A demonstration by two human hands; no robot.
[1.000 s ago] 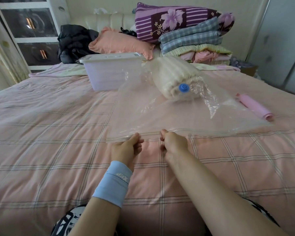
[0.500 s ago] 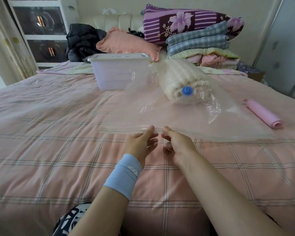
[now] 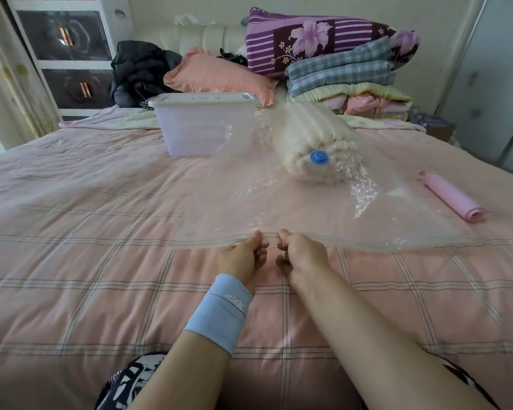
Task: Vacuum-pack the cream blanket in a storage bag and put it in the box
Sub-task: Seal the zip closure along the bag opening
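The rolled cream blanket (image 3: 311,140) lies inside a large clear storage bag (image 3: 228,202) spread flat on the pink checked bed. A blue valve (image 3: 319,157) sits on the bag over the roll's near end. The bag's zip edge (image 3: 367,239) runs across the bed in front of me. My left hand (image 3: 242,258), with a light blue wristband, and my right hand (image 3: 301,255) pinch that edge side by side near its middle. The lidded translucent box (image 3: 205,125) stands behind the bag, left of the blanket.
A pink cylinder (image 3: 450,196) lies on the bed at the right. Folded bedding (image 3: 344,81), a purple floral quilt (image 3: 317,39), a pink pillow (image 3: 216,75) and a black jacket (image 3: 139,72) pile at the headboard. A glass-fronted cabinet (image 3: 62,48) stands at the back left.
My left hand has slid right along the zip edge until it sits close beside my right hand. The bag, blanket and box lie as before.
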